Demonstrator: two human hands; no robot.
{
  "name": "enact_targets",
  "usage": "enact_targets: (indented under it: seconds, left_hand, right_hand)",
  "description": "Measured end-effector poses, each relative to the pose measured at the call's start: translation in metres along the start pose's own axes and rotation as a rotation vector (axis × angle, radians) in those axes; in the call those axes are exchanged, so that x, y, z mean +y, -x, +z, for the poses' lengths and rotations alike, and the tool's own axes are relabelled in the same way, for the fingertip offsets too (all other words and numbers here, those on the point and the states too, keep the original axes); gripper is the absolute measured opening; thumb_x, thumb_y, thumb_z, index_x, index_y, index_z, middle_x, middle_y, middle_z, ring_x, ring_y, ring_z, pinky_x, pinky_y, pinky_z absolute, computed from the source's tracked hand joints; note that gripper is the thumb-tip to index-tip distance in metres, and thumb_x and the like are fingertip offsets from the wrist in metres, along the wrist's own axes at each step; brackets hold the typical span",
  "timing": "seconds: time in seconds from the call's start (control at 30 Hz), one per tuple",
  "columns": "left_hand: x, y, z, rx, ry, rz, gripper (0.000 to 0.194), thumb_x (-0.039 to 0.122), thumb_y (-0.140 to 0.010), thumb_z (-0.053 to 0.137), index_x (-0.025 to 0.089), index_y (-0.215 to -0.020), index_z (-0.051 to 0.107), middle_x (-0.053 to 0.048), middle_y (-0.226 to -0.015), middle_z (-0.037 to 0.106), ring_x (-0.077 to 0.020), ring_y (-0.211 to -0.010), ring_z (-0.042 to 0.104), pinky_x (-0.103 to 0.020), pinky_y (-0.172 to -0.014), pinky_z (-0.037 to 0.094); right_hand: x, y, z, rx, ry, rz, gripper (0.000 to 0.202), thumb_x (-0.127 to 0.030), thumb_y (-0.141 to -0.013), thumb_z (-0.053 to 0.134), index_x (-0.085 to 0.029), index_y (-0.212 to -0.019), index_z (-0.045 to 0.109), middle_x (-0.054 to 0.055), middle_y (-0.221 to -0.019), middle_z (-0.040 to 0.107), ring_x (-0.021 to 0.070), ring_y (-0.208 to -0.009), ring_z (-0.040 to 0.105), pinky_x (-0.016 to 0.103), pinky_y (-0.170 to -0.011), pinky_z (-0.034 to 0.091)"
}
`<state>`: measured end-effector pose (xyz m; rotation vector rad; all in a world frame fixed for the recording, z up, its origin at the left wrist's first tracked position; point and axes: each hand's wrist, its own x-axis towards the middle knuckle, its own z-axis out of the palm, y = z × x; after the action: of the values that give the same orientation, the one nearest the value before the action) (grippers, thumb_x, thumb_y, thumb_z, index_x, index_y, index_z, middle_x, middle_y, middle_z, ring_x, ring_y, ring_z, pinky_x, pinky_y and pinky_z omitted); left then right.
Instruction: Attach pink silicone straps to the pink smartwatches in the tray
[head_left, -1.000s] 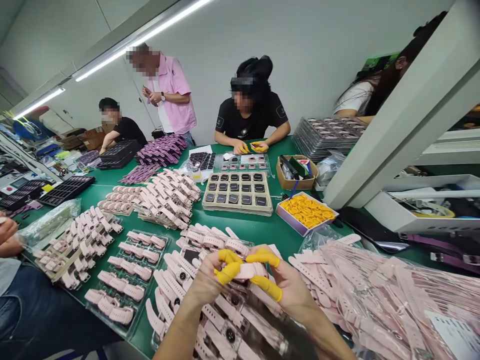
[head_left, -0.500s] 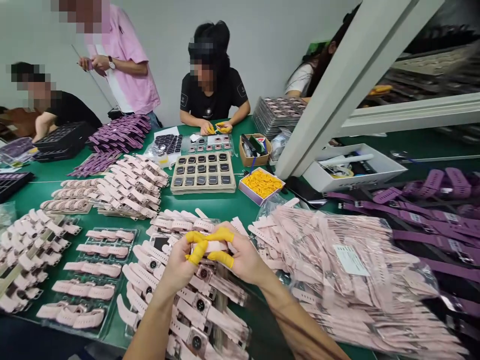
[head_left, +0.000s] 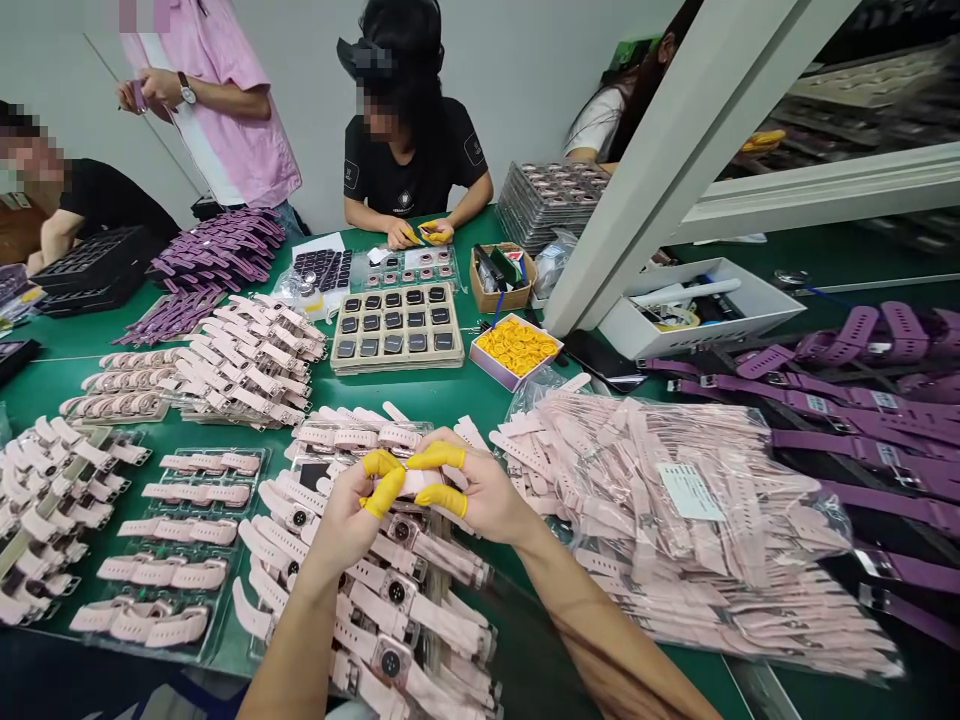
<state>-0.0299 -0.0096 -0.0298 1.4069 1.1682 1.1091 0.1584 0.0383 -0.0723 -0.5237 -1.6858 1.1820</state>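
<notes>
My left hand (head_left: 349, 515) and my right hand (head_left: 484, 490) meet above the middle of the table, with yellow finger cots on thumbs and forefingers. Both pinch a pale pink watch strap (head_left: 415, 485) from either side; the fingertips hide much of it, so whether a watch case is attached cannot be made out. Below my forearms lies a stack of pink-strapped smartwatches (head_left: 390, 590), their round-sensor backs facing up. Just beyond my hands are more pink straps (head_left: 352, 437). To the right, a heap of pink straps in clear bags (head_left: 637, 500) bears a white label.
Trays of pink-strapped watches (head_left: 169, 530) stand left. Farther back are a tray of dark watch faces (head_left: 397, 330), a box of yellow finger cots (head_left: 517, 350) and a white box of tools (head_left: 705, 310). A grey post (head_left: 637, 170) rises right. A co-worker (head_left: 409, 150) sits opposite.
My left fingertips have drawn slightly apart from my right ones, which they overlapped before. Both hands still hold the pink strap. The camera view has shifted a little, and the co-worker opposite has turned their head.
</notes>
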Motion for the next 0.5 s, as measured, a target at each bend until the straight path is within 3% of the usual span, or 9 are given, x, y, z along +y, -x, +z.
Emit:
enact_targets:
  seconds: [0.23, 0.4, 0.5]
  left_hand:
    - [-0.004, 0.0, 0.001, 0.034, 0.062, 0.024, 0.031, 0.044, -0.095, 0.069, 0.017, -0.08, 0.065, -0.004, -0.082, 0.067, -0.017, -0.076, 0.061, -0.028, -0.073, 0.05]
    - [-0.008, 0.004, -0.005, -0.061, 0.348, -0.074, 0.038, 0.049, -0.088, 0.077, 0.023, -0.107, 0.057, 0.004, -0.065, 0.063, -0.0119, -0.048, 0.058, -0.021, -0.045, 0.047]
    - [-0.008, 0.006, -0.002, -0.106, 0.332, -0.144, 0.041, 0.04, -0.082, 0.085, 0.023, -0.103, 0.053, 0.007, -0.06, 0.063, -0.0089, -0.039, 0.053, -0.016, -0.039, 0.041]
  right_hand:
    - [-0.011, -0.003, -0.003, -0.023, 0.1, -0.102, 0.032, -0.049, -0.098, 0.066, -0.025, -0.117, 0.072, 0.009, -0.103, 0.069, 0.0251, -0.101, 0.062, 0.046, -0.093, 0.053]
    - [-0.015, -0.003, -0.001, -0.033, -0.109, -0.062, 0.033, -0.053, -0.095, 0.068, -0.025, -0.112, 0.074, 0.007, -0.103, 0.066, 0.022, -0.097, 0.065, 0.041, -0.089, 0.055]
    - [-0.018, -0.003, 0.002, -0.098, -0.126, -0.067, 0.037, -0.055, -0.096, 0.066, -0.023, -0.11, 0.074, 0.007, -0.101, 0.065, 0.0212, -0.095, 0.065, 0.039, -0.087, 0.056]
